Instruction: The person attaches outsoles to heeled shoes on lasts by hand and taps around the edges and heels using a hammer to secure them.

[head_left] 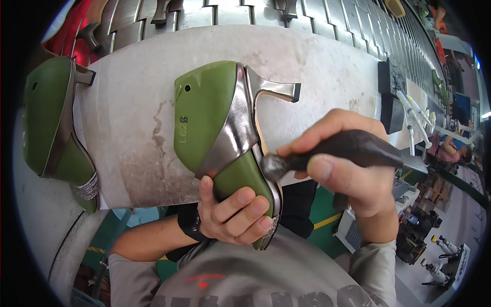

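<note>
A heeled shoe with a shiny pewter upper [239, 125] is fitted on a green shoe last [207, 102] and lies tilted on its side, its slim heel [279, 91] turned to the right. My left hand [232, 212] is closed around the toe end, near a glittery band at the tip. My right hand [353, 174] grips a dark shoemaker's hammer [358, 147]. The hammer's rounded metal face [274, 168] is at the sole edge near the forefoot, slightly blurred; whether it touches cannot be told. A flat metal end sticks out behind my fist.
A second shoe on a green last [48, 117] lies at the far left. Under the work is a stained pale sheet [133, 102]. Metal conveyor slats [225, 14] run along the back, with more heels on them. A black block [391, 97] and white-handled brushes or tubes [411, 115] are at right.
</note>
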`<move>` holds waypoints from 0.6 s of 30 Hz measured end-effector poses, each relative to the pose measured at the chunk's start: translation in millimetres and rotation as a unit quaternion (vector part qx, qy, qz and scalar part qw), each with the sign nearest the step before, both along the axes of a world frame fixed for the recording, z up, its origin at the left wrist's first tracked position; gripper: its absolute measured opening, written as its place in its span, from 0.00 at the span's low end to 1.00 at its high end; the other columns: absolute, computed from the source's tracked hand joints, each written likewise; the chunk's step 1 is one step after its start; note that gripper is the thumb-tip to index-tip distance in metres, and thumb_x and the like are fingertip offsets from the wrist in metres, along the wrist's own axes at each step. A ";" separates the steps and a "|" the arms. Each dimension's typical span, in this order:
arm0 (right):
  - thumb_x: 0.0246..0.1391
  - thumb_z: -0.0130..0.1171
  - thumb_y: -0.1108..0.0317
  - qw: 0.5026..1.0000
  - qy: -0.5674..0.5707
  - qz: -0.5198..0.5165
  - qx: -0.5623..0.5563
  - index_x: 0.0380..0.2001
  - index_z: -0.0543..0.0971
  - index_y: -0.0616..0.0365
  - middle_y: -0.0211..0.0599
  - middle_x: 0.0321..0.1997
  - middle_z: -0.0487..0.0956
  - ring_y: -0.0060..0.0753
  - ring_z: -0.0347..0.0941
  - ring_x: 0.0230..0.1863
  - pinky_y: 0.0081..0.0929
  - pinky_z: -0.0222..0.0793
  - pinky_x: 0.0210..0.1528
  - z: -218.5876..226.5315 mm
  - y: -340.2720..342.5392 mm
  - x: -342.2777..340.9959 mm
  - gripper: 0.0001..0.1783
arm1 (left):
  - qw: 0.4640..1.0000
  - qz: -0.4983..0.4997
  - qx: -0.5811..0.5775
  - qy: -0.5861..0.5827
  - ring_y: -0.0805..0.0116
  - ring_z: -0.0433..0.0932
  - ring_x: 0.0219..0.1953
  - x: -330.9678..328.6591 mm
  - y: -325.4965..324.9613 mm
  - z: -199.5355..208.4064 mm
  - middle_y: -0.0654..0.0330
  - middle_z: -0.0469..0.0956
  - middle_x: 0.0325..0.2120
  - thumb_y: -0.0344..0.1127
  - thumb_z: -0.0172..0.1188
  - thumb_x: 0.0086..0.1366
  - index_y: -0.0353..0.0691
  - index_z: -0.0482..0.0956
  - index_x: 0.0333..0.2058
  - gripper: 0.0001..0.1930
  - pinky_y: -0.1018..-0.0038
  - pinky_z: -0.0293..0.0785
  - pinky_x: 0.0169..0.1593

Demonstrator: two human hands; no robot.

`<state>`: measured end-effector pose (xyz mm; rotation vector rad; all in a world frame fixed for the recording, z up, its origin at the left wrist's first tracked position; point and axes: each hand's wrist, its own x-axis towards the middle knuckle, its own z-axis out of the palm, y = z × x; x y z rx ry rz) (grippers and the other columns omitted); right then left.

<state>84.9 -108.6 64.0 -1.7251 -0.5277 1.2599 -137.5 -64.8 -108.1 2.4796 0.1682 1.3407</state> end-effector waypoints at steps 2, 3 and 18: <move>0.53 0.65 0.63 1.000 -0.017 -0.006 0.019 0.43 0.81 0.72 0.55 0.43 0.88 0.34 0.85 0.36 0.27 0.82 0.42 -6.8 3.8 -9.5 0.21 | 1.000 0.003 -0.010 0.011 0.57 0.70 0.71 -2.3 -0.6 3.7 0.61 0.72 0.65 0.44 0.53 0.78 0.50 0.67 0.66 0.22 0.26 0.48 0.75; 0.55 0.64 0.64 0.997 -0.042 -0.029 0.056 0.44 0.80 0.71 0.55 0.44 0.88 0.34 0.84 0.36 0.27 0.82 0.42 -11.4 3.7 -15.0 0.20 | 1.000 -0.001 -0.008 0.009 0.57 0.70 0.71 -2.1 -0.8 3.8 0.61 0.72 0.65 0.44 0.53 0.78 0.50 0.67 0.66 0.22 0.26 0.48 0.75; 0.67 0.57 0.65 0.955 0.005 -0.181 0.236 0.42 0.79 0.70 0.59 0.42 0.86 0.31 0.80 0.27 0.24 0.80 0.31 -40.9 0.2 -17.5 0.14 | 1.000 -0.007 -0.008 0.022 0.60 0.69 0.71 -7.2 0.0 4.3 0.65 0.72 0.65 0.43 0.54 0.77 0.52 0.69 0.65 0.21 0.27 0.48 0.75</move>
